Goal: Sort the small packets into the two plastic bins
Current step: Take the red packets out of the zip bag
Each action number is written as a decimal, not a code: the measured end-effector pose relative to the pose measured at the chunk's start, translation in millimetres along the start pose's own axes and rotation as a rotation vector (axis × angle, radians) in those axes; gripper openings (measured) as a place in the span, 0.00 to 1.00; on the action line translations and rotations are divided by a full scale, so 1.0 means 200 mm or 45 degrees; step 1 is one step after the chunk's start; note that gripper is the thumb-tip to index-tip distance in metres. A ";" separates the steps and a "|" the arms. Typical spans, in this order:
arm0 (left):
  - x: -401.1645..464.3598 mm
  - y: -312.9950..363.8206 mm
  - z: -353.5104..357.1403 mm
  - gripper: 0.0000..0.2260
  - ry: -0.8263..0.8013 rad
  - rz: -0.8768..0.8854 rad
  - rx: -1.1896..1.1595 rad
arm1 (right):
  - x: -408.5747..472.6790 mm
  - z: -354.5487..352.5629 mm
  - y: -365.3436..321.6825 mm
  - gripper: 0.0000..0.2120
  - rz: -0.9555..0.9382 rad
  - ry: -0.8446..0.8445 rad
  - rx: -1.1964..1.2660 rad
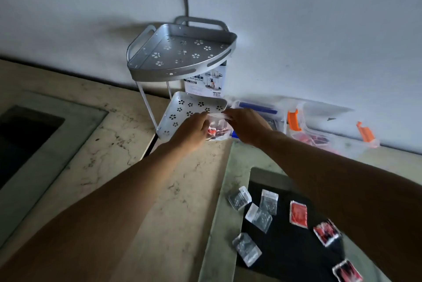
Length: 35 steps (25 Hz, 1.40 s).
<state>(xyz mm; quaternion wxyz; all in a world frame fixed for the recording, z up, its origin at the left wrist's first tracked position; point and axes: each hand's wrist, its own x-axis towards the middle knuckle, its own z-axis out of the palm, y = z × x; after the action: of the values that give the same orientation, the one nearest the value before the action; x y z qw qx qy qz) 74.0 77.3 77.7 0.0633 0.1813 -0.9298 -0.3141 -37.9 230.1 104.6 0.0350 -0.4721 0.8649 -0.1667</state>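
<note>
A clear plastic bag (217, 128) with red packets inside is held between my two hands above the counter, in front of the rack's lower shelf. My left hand (193, 132) grips its left side and my right hand (247, 126) pinches its top right edge. Behind my right hand stands a clear bin with blue latches (258, 108). To its right a clear bin with orange latches (324, 131) holds red packets. On a black mat (287, 243) at the lower right lie several clear packets (262, 216) and several red packets (298, 214).
A grey two-tier corner rack (182, 53) with flower-shaped holes stands against the wall, with a printed box (205, 82) behind it. The marble counter (114, 140) has a dark recessed opening (25, 135) at the left. A pipe runs up the wall.
</note>
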 end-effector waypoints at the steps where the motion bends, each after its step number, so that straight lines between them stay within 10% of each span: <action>1: -0.08 0.05 -0.01 0.12 -0.022 -0.011 0.014 | -0.08 -0.04 -0.03 0.08 0.014 -0.028 -0.016; 26: -1.51 0.65 0.77 0.08 -0.473 0.054 -0.384 | -2.03 -0.13 -0.25 0.12 0.692 -0.447 0.212; 35: -1.71 0.81 0.96 0.25 -0.529 -0.213 -0.449 | -2.28 0.00 -0.40 0.12 1.053 -0.360 0.448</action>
<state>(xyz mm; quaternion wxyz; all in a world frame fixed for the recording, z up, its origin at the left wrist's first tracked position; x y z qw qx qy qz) 297.7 434.3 22.2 -0.1240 0.1752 -0.8357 -0.5055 277.6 567.8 86.9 0.2953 -0.0930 0.9258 -0.2170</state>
